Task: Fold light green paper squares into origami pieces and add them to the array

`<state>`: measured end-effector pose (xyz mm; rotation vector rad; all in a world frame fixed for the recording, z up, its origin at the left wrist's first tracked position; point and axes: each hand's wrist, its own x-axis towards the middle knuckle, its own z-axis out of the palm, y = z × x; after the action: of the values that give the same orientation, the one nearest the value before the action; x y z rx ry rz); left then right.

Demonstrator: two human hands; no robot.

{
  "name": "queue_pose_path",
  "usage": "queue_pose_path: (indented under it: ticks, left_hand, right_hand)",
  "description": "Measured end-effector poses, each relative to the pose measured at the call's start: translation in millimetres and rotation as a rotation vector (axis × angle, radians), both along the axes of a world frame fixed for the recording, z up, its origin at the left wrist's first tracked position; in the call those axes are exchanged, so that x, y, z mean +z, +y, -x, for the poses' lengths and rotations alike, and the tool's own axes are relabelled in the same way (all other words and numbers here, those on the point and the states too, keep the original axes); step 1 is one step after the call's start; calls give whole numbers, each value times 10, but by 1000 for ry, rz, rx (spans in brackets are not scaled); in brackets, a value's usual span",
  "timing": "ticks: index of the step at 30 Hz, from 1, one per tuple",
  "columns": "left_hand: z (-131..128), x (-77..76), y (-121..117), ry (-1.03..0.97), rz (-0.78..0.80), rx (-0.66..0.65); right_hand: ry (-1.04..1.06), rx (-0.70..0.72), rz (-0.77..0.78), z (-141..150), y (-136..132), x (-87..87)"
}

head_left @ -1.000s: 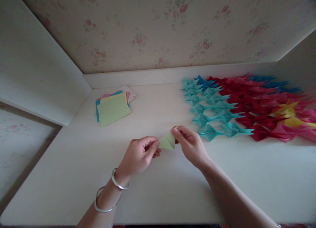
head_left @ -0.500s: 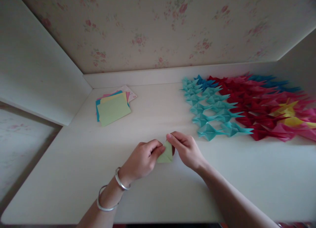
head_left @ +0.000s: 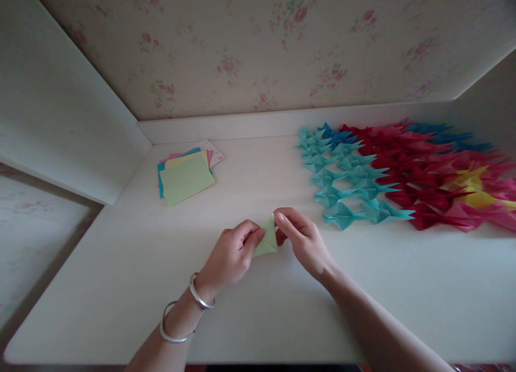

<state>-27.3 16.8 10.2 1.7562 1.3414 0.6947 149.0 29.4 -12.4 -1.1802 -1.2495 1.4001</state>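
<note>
My forearms reach in from the near edge of the smooth white tabletop (head_left: 282, 323), angled toward each other, with two rounded silver metal bangles (head_left: 171, 338) around the left one. My left hand (head_left: 231, 254) is turned knuckles up, thumb pressed over curled fingers, pinching a small folded piece of pale green paper (head_left: 266, 243) between my two hands. My right hand (head_left: 300, 237) bends inward at the paper's upper right corner, thumb and fingers curved; I cannot tell whether they grip it. Farther off to the left lies a fanned stack of coloured paper sheets (head_left: 187, 178), pale green on top. To the right spread rows of pointed turquoise folded-paper figures (head_left: 341, 216), with red, pink, yellow and blue ones beyond. Behind rises flowered wallpaper (head_left: 226, 65).
</note>
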Motion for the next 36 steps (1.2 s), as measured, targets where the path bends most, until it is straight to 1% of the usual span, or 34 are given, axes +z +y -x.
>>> queue_pose_path:
  ticks: [1, 3, 6, 12, 17, 20, 22, 27, 31, 36]
  left_hand:
    - [2, -4, 3, -21, 3, 48]
    - [6, -14, 10, -77, 45, 140]
    - [7, -32, 16, -159, 122, 204]
    - [10, -26, 17, -305, 182, 145]
    - [19, -22, 34, -434, 286, 84]
    - [12, -43, 44, -385, 239, 121]
    - [4, -53, 50, -333, 189, 159]
    - [-5, -40, 56, -262, 116, 181]
    - [-11, -39, 48, -198, 76, 175]
    - [-4, -68, 53, -170, 89, 178]
  right_hand:
    - [62, 35, 46, 9, 6, 0]
    - [109, 121, 106, 25, 7, 4]
    - [59, 168, 99, 36, -6, 4]
    - [-83, 75, -26, 8, -4, -15]
    - [-76, 96, -34, 13, -8, -46]
    - [-127, 6, -68, 34, -21, -82]
    - [-116, -33, -75, 43, -26, -96]
    - [44, 5, 13, 45, -20, -85]
    - [89, 12, 31, 55, -13, -93]
    - [131, 73, 76, 72, -7, -83]
